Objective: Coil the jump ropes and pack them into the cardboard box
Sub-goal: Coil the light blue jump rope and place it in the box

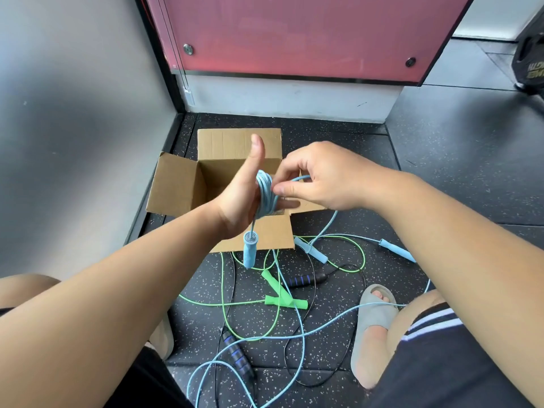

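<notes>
My left hand (244, 195) is held up over the open cardboard box (179, 184), thumb raised, with a light blue jump rope (265, 192) wound in several loops round its straight fingers. One blue handle (249, 250) dangles below the hand. My right hand (318, 178) pinches the free blue strand beside the coil. On the floor lie more blue rope with two blue handles (312, 250) (397, 250), a green rope (284, 295) and a black rope with blue-banded handles (238, 356).
The box stands in a corner against a grey wall (73, 128) and a red panel (294, 33). My sandalled foot (372, 322) rests at the right among the tangled ropes. A black weight plate (530, 57) stands at the far right on the rubber floor.
</notes>
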